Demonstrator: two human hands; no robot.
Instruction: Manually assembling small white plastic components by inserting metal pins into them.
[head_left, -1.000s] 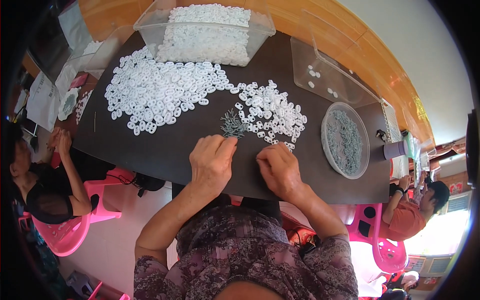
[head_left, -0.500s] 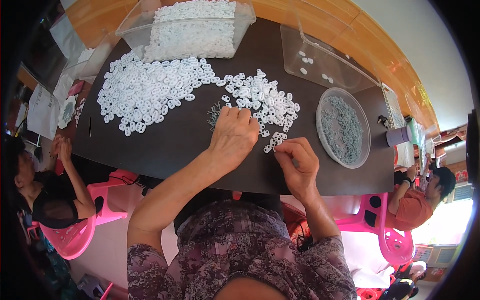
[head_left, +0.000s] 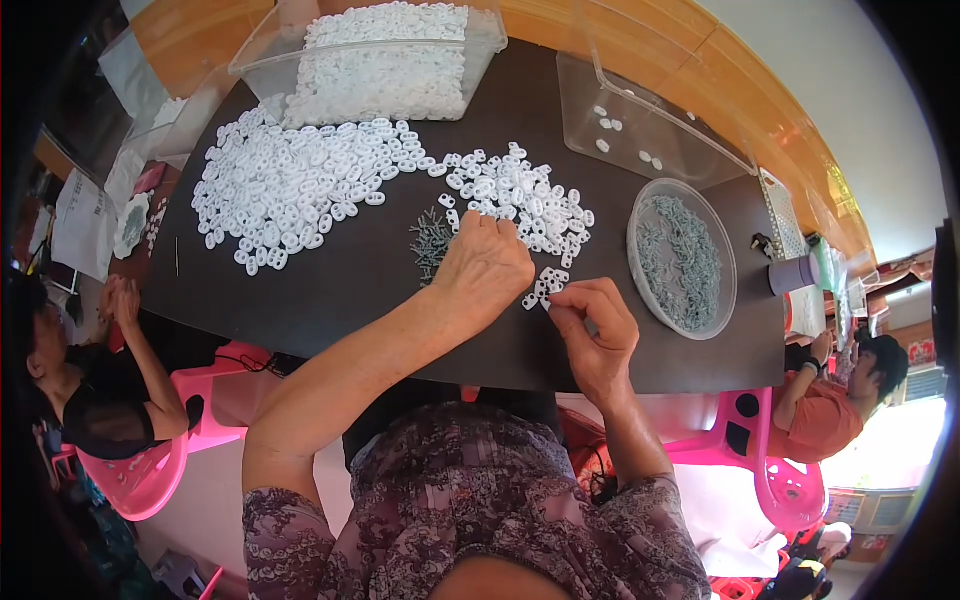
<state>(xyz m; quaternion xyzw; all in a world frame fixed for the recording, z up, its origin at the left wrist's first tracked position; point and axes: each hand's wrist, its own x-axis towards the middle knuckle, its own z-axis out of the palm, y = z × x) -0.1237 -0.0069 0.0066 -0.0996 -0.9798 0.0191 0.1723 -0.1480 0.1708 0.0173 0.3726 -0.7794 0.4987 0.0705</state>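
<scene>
My left hand (head_left: 488, 262) is closed, fingers bent down at the near edge of a smaller heap of white oval plastic pieces (head_left: 540, 215); its fingertips are hidden beneath it. Left of it lies a small pile of grey screws (head_left: 430, 248). My right hand (head_left: 600, 335) pinches thumb and forefinger together beside a little cluster of white pieces (head_left: 547, 284) with dark holes. Whatever sits in that pinch is too small to make out. A much larger heap of white two-holed pieces (head_left: 290, 190) spreads over the left of the dark table (head_left: 300, 315).
Behind the large heap stands a clear bin (head_left: 480, 75) full of white pieces. A round clear tub (head_left: 735, 290) of screws is at right, below another clear bin (head_left: 590, 125) with several pieces. A purple cup (head_left: 794, 273) stands at the right edge. People sit at both sides.
My left hand has shifted slightly right and nearer, so more of the grey screw pile shows. The right hand keeps its pinch in nearly the same place.
</scene>
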